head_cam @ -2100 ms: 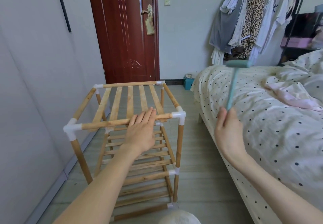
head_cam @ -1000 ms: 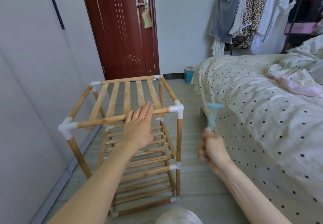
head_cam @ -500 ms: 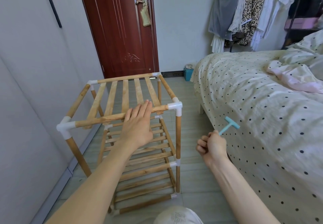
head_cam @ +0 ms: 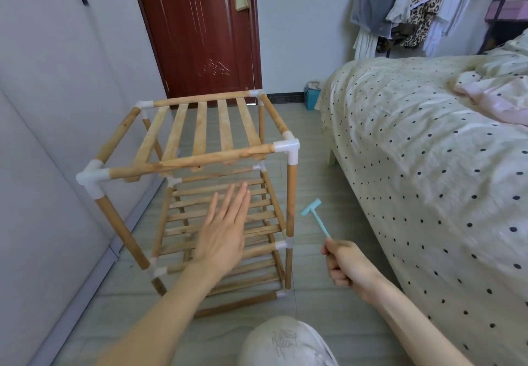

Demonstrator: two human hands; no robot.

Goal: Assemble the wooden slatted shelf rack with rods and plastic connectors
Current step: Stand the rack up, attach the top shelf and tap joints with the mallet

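The wooden slatted rack [head_cam: 200,137] stands upright on the floor between the wall and the bed, with three slatted tiers joined by rods and white plastic corner connectors [head_cam: 288,148]. My left hand [head_cam: 223,231] hovers in front of the rack below its top front rod, fingers straight and together, touching nothing. To the right of the rack's front right leg, my right hand [head_cam: 347,265] grips the handle of a small light-blue plastic hammer [head_cam: 314,214], whose head points up and to the left.
A bed with a dotted cream cover [head_cam: 428,165] fills the right side. A pale wall [head_cam: 43,108] runs close along the rack's left. A dark red door [head_cam: 200,31] and hanging clothes [head_cam: 414,5] are at the back. My knee [head_cam: 285,342] is at the bottom.
My left hand has lifted off the top front rod and drawn back below it. My right hand swung the hammer down from over the bed to beside the rack's right leg.
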